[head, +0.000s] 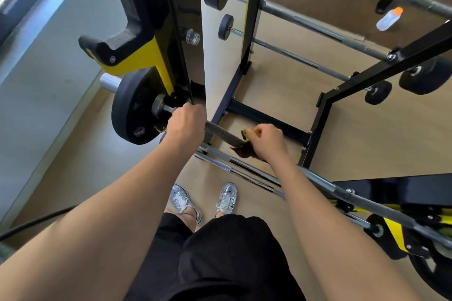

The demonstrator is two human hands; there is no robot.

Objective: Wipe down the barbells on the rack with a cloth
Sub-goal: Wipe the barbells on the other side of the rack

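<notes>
The tall black-and-yellow steel rack (182, 7) filled the upper left and centre of the frame, its base frame spreading toward the right. Several grey steel barbells with small black end discs (318, 28) lay on its far side in the upper right, well apart from your hands and probably waiting their turn.

The long grey steel barbell (221, 132) you were working on ran from centre left down to the lower right. Its black rubber weight plate (129, 110) hung at centre left, just beside the upright.

Your left hand (187, 121) was curled tight around the shaft next to the plate's collar, most likely to stop the bar from rolling or sliding under the rubbing. Your right hand (267, 140), a little to the right of centre, pinched the dark cloth with a yellow edge (244, 150) against the same shaft, so the cloth draped over and under the bar. That grip suited sweeping along the bare stretch between your hands.

A small clear plastic bottle with an orange cap (389, 18) lay on the floor at upper right.
</notes>
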